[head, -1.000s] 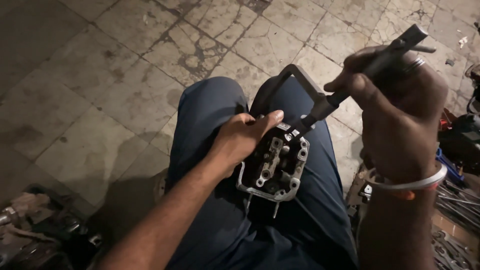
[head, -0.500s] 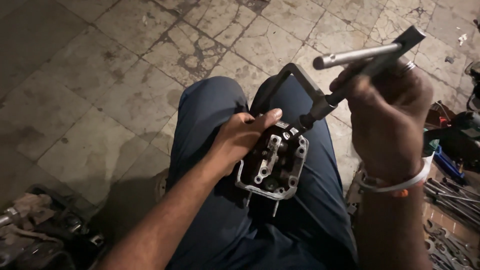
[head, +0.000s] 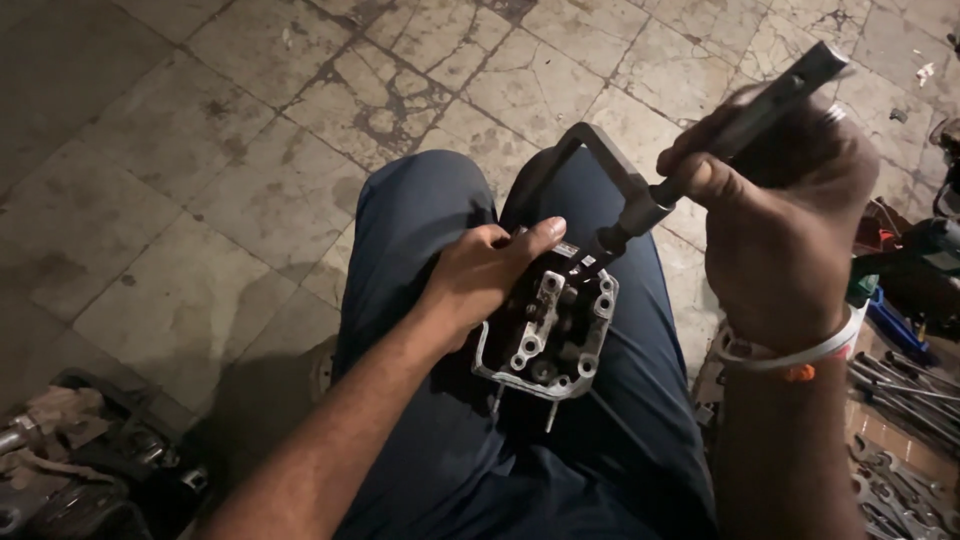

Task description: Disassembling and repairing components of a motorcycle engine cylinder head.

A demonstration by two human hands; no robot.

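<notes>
A metal engine cylinder head (head: 548, 340) rests on my lap, on dark blue trousers (head: 430, 230). My left hand (head: 485, 275) grips its left side, thumb laid across the top edge. My right hand (head: 775, 215) is closed around the handle of a long dark T-handle socket wrench (head: 640, 212), held tilted up to the right. The wrench's socket end sits on a fastener at the head's upper right. A white band circles my right wrist (head: 790, 352).
A cracked tiled floor (head: 250, 130) lies ahead and to the left. Several spanners and hand tools (head: 900, 440) lie at the right edge. Greasy engine parts and a rag (head: 70, 460) sit at the lower left.
My right hand has turned the wrench handle; the crossbar that stuck out to the left half a second ago is now hidden behind my fingers. My left hand stays on the cylinder head.
</notes>
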